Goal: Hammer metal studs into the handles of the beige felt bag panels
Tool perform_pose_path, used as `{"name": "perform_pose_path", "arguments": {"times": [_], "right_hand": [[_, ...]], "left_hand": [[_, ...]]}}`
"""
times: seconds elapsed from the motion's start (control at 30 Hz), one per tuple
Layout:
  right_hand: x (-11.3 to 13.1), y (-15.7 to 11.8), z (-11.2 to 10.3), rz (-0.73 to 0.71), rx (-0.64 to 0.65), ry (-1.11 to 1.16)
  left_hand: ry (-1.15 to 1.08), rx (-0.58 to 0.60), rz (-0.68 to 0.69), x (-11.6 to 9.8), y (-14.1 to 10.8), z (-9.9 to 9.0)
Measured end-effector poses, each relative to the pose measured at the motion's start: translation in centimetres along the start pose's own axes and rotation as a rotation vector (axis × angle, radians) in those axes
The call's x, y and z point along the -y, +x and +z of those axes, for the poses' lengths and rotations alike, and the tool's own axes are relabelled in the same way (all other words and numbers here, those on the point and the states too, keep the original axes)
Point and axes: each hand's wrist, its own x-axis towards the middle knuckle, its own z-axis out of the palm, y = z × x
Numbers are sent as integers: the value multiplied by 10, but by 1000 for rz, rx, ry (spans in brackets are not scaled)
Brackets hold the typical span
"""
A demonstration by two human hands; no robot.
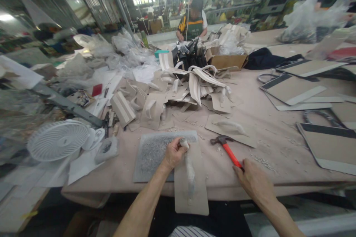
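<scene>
A beige panel (198, 177) with a wrapped handle lies partly on a grey speckled board (152, 155) and juts over the table's near edge. My left hand (174, 152) is closed at the handle's far end, with a small round-topped piece (183, 142) pinched between thumb and fingers. On the right, my right hand (254, 177) is wrapped round the red grip of a claw hammer (230, 152), whose dark head rests on the table cloth. Another beige panel with a handle (233, 129) lies just beyond the hammer.
Beige pieces with handles (194, 89) are heaped at the middle back. A white fan (59, 140) lies at left. Flat panels (328, 144) spread at right, with small bits (264, 163) scattered nearer. A person (193, 22) sits across the table; another is at far right.
</scene>
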Motion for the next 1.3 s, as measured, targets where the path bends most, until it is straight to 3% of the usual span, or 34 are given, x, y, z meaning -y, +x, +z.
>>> {"name": "perform_pose_path", "arguments": {"times": [0.07,0.17,0.23,0.3,0.4,0.53,0.67,0.77,0.83,0.9,0.93,1.0,1.03,1.07,1.1,1.17,1.3], "right_hand": [[-2,0,2,49,61,147],[7,3,-1,115,284,644],[19,3,-11,159,448,948],[32,-2,-27,186,497,1097],[52,-16,-57,34,313,1096],[68,-26,-74,-360,-107,761],[70,-21,-85,-619,-238,380],[75,-20,-128,-625,-336,398],[83,-24,-161,-497,-505,527],[90,-29,-176,-328,-694,627],[93,-31,-173,-296,-761,642],[93,-32,-148,-408,-749,590],[91,-32,-130,-529,-689,538],[87,-31,-110,-637,-528,462],[83,-29,-93,-656,-418,395],[72,-26,-67,-618,-193,300],[50,-16,-48,-395,70,262]], "left_hand": [[35,25,21,-1,-1,0],[105,58,56,-2,-2,-2],[180,77,100,0,-4,-3],[254,93,154,2,-6,-4],[325,102,209,6,-9,-4],[355,92,216,6,-10,-2],[371,93,211,7,-8,-2],[348,104,220,10,-8,-2],[344,104,220,11,-8,-2],[348,100,212,10,-8,-2],[349,97,209,9,-8,-1],[353,93,203,7,-8,-1],[359,93,197,6,-8,-1],[367,93,192,6,-9,-1],[371,97,187,5,-9,0],[359,102,185,5,-10,0],[325,88,193,6,-11,0]]}}
